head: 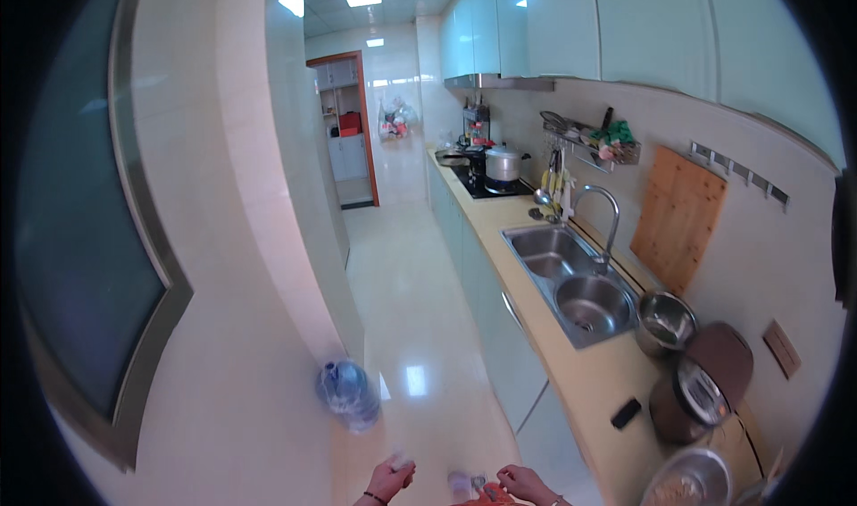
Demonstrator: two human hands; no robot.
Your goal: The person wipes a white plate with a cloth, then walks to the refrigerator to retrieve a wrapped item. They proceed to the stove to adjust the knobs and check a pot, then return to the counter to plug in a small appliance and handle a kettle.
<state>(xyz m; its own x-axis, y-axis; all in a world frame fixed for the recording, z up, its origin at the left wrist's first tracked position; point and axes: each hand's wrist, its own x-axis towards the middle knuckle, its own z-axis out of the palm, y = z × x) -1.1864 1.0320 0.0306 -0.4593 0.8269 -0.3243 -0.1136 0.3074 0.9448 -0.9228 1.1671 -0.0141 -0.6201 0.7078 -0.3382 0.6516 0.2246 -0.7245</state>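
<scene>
Low in the head view, my left hand (386, 480) is closed around a small pale, partly see-through item (402, 462), too blurred to name. My right hand (527, 484) is beside the base cabinets with its fingers curled in; nothing shows in it, though its palm is hidden. Between the hands, a foot in a light sock (459, 483) and some orange-red fabric (492, 494) are partly visible. A large blue-tinted plastic water bottle (348, 395) stands on the floor ahead of my left hand.
The countertop (576, 379) runs along the right, with a double-bowl sink (592, 308), a steel bowl (666, 322), an open rice cooker (686, 399), a black phone-like object (626, 413) and a metal basin (699, 479). Farther off, a pot (503, 164) sits on the cooktop. A wall corner (294, 271) bounds the left.
</scene>
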